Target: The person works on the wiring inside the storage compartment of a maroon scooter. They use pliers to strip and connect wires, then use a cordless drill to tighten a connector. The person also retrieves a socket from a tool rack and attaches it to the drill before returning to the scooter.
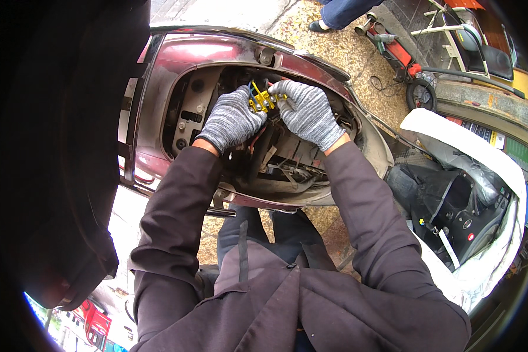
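My left hand [232, 115], in a grey striped knit glove, grips the left side of a yellow terminal block [264, 102] between thumb and fingers. Silver screw heads show along the block. A blue wire [251, 90] and yellow wires run up from it. The gloved fingers of my right hand [310, 110] pinch at its right end, where a red wire passes behind; whether they hold the block or a wire lug is hidden. Both hands are above the open seat compartment [290, 145] of a maroon scooter body [189, 53], with wires and a metal frame inside.
A large dark object [61, 154] fills the left side. To the right are the scooter's dashboard [457, 215] and a white wind apron [466, 136]. Beyond the body stand a red floor jack [394, 55] bearing a green power tool [383, 42], a chair [475, 48] and another person's leg [347, 13].
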`<state>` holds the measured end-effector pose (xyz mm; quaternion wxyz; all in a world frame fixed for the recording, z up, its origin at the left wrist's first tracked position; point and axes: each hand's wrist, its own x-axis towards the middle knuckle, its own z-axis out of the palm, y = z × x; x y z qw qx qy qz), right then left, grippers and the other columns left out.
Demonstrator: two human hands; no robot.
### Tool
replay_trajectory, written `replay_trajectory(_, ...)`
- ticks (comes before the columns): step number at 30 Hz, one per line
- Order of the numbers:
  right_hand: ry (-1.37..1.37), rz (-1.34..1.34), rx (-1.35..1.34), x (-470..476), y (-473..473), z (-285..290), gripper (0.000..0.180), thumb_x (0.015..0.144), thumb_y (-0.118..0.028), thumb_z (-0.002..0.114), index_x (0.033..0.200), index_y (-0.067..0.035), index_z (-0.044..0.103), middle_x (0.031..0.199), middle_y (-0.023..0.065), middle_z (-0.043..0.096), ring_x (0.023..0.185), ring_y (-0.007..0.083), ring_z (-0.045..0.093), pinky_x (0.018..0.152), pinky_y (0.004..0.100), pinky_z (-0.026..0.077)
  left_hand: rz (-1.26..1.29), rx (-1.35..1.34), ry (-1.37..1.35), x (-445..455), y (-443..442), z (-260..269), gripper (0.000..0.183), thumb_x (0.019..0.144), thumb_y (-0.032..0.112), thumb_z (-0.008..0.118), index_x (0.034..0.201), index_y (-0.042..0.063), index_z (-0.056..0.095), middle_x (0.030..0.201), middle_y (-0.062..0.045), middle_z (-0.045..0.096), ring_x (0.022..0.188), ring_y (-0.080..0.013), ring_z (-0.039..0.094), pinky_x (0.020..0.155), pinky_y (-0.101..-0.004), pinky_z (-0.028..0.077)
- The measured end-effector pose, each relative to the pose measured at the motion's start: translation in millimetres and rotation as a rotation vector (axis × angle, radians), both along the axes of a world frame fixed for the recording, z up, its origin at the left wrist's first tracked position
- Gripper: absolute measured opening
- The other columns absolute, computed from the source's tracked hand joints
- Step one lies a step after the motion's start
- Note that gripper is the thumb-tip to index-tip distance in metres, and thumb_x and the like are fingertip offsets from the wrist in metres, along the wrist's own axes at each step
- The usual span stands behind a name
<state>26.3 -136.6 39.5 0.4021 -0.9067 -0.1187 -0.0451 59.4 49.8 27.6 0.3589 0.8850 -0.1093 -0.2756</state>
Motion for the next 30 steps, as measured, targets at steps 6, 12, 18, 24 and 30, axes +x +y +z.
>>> replay_trajectory(6,0.032,0.076,-0.11,-0.1,-2.6,-0.3,0.019,0.081,-0.01,0.072,0.099,-0.004,0.068,0.085,0.0159,0.069,0.078,0.0346,0.068,0.07,0.0383,0.055,0.006,-0.009,-0.011,-0.8,-0.7,-0.8,0.039,0.08,0.021,0.073,0.112,0.001,0.062,0.097,-0.02,0.07,0.09,-0.0345,0.069,0.08,-0.0379,0.054)
replay_trajectory(12,0.149,-0.004,-0.11,-2.1,-1.1,-2.7,0.014,0.08,-0.005,0.069,0.094,-0.006,0.069,0.086,0.0163,0.069,0.079,0.0349,0.068,0.071,0.0399,0.055,0.008,-0.004,-0.02,-0.8,-0.5,-2.2,0.038,0.08,0.021,0.072,0.111,0.0,0.062,0.096,-0.02,0.07,0.09,-0.0344,0.069,0.08,-0.038,0.054)
replay_trajectory(18,0.059,0.031,-0.091,-2.0,-2.7,-2.5,0.013,0.08,-0.006,0.069,0.093,-0.005,0.069,0.084,0.0159,0.068,0.077,0.0347,0.067,0.069,0.0396,0.055,-0.003,0.013,-0.005,-0.5,-0.3,-2.1,0.038,0.081,0.021,0.071,0.111,0.0,0.062,0.095,-0.02,0.07,0.089,-0.0332,0.069,0.08,-0.0378,0.054)
replay_trajectory(24,-0.028,0.033,-0.084,-2.2,-2.3,-2.7,0.014,0.081,-0.011,0.072,0.094,-0.006,0.069,0.084,0.0167,0.067,0.075,0.035,0.067,0.067,0.0406,0.054,-0.006,-0.017,-0.013,-0.6,0.6,-2.9,0.04,0.079,0.027,0.071,0.107,-0.001,0.062,0.095,-0.024,0.069,0.093,-0.0379,0.068,0.083,-0.0426,0.054)
replay_trajectory(30,0.026,0.078,-0.187,-0.9,-1.4,-5.6,0.013,0.081,-0.014,0.072,0.092,-0.008,0.069,0.085,0.0143,0.068,0.078,0.034,0.067,0.069,0.0414,0.054,0.0,-0.033,0.001,-0.7,0.4,-6.4,0.043,0.079,0.031,0.071,0.104,-0.002,0.061,0.095,-0.026,0.068,0.094,-0.0409,0.066,0.083,-0.0453,0.054)
